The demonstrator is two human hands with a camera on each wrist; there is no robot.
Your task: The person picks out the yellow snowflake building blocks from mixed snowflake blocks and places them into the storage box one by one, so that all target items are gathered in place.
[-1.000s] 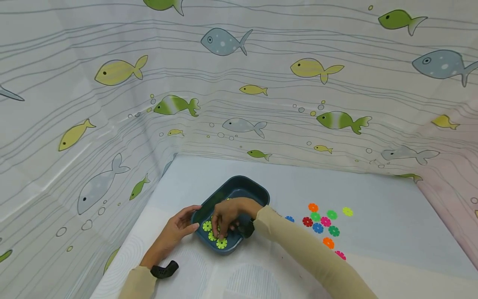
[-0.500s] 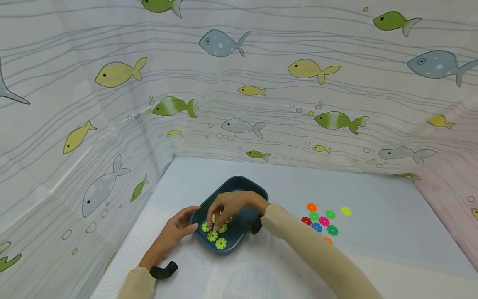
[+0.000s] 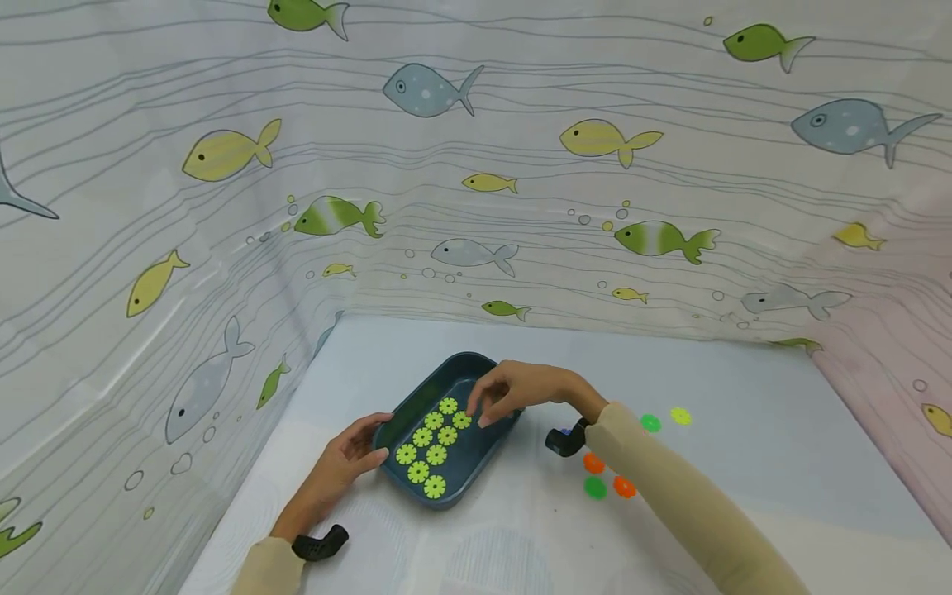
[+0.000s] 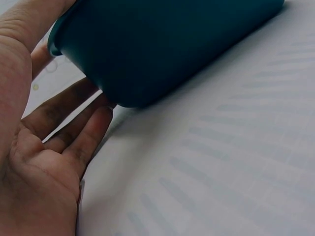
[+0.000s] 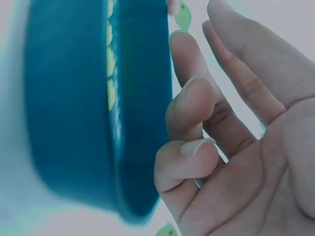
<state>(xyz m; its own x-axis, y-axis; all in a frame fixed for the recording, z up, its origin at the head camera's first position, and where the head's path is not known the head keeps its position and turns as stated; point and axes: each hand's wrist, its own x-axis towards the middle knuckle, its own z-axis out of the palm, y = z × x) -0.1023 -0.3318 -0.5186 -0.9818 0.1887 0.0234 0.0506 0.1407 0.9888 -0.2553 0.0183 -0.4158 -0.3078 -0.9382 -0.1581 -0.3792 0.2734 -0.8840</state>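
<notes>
A dark blue rectangular tub point(image 3: 476, 463) stands at an angle on the table. On its floor lie several yellow-green notched plastic discs point(image 3: 435, 454), flat and in two rough rows. My left hand point(image 3: 344, 454) holds the tub's left corner, with the thumb at the rim and the fingers against the outer wall, as the left wrist view shows. Over the tub's right side hovers my right hand point(image 3: 521, 388). Its fingers point(image 5: 192, 105) are loosely curled with nothing between them, just beside the tub's rim in the right wrist view.
To the right lie loose discs: orange point(image 3: 625, 487), green point(image 3: 596, 487), another green point(image 3: 650, 423) and yellow point(image 3: 680, 416). My right sleeve point(image 3: 669, 487) covers part of that group. Fish-printed cloth walls point(image 3: 550, 207) enclose the table at the back and sides.
My right hand has risen from the discs and moved right toward the tub's far right side, uncovering the discs. The left hand keeps its place at the corner. The head view has shifted slightly.
</notes>
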